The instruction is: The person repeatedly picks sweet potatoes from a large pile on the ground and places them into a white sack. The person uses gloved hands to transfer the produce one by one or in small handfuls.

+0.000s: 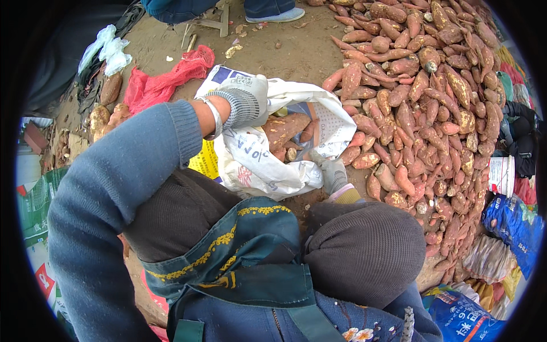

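Note:
A white woven sack (256,170) stands between my knees with its mouth wide and its rim folded over. Several sweet potatoes (285,129) lie inside it. My left hand (246,98), in a grey-and-white work glove, is closed on the far left part of the sack's rim. My right hand (332,172), gloved too, grips the rim at the near right side, its fingertips partly hidden by the plastic. Just beyond the right hand begins a large heap of sweet potatoes (421,108).
A red mesh bag (165,80) lies on the dirt left of the sack, with pale blue plastic (108,50) farther off. At the right edge are a white bucket (501,175) and blue printed sacks (515,225). Another person's shoe (276,16) shows at the top.

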The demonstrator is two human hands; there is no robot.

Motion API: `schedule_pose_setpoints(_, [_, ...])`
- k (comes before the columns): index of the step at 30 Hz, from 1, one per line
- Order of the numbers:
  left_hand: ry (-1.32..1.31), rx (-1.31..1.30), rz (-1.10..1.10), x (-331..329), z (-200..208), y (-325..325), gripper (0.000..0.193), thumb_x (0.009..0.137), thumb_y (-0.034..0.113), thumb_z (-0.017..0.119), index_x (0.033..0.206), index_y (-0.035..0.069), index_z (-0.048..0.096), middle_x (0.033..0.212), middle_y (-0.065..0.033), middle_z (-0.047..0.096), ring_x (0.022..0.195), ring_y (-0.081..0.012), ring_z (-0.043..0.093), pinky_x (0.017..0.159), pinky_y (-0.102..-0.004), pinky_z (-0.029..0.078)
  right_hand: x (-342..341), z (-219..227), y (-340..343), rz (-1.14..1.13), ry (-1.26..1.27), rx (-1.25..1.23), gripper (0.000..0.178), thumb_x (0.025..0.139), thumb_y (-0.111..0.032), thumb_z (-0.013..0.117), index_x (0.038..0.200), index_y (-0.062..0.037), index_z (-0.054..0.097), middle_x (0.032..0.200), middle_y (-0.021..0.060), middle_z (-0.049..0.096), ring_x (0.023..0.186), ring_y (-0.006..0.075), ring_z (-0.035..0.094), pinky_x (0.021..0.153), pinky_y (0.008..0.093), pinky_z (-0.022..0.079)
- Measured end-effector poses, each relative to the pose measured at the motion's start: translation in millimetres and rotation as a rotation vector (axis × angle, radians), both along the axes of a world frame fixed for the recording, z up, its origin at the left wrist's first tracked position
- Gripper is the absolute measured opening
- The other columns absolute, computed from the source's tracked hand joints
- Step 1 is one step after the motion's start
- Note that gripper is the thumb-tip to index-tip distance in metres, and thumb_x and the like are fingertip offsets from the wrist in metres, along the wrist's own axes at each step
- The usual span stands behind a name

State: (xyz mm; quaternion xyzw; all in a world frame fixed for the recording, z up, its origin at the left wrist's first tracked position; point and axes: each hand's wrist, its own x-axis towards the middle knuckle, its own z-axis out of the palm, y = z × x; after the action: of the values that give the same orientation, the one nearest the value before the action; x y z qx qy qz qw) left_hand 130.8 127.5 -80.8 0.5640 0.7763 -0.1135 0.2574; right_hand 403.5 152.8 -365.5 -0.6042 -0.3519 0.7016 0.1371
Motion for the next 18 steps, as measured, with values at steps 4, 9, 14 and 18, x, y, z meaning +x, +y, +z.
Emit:
schedule_pose_setpoints(4, [-0.117,-0.056,0.099,-11,-12,-5,0.053,0.079,0.031,0.079,0.118,-0.004,0.070,0.107,-0.0223,0.074,0.098,-0.0323,0.074,0.085,-0.0385,0.057,-4,-4,-1,-0.158,0.279,-0.106,0.042,0.082,-0.007,0.085,0.116,0.0072,0.065,0.099,0.0147,0.072,0.080,0.0251,0.071,0.068,0.0370,0.060])
schedule_pose_setpoints(9, [-0.184,0.099,0.249,-31,31,-10,0.059,0.073,0.023,0.087,0.122,-0.004,0.068,0.108,-0.0179,0.075,0.096,-0.0286,0.074,0.082,-0.0354,0.058,-34,75,6,-0.148,0.480,-0.035,0.019,0.090,0.003,0.065,0.108,0.0076,0.069,0.101,0.0152,0.072,0.083,0.0267,0.072,0.074,0.0369,0.061])
schedule_pose_setpoints(14, [-0.778,0.660,0.922,-89,103,-43,0.033,0.086,0.014,0.078,0.118,0.005,0.075,0.106,-0.0110,0.077,0.094,-0.0195,0.076,0.085,-0.0303,0.060,-68,239,66,0.236,0.729,0.148,0.026,0.097,-0.003,0.057,0.116,0.0111,0.067,0.102,0.0193,0.074,0.089,0.0261,0.075,0.078,0.0366,0.064])
schedule_pose_setpoints(18, [0.121,1.092,0.032,-140,130,-100,0.041,0.084,0.015,0.075,0.124,0.008,0.074,0.116,-0.0152,0.076,0.103,-0.0258,0.074,0.094,-0.0330,0.056,-86,359,106,0.561,0.764,0.475,0.032,0.098,-0.009,0.053,0.118,0.0128,0.066,0.107,0.0224,0.075,0.092,0.0274,0.076,0.082,0.0366,0.065])
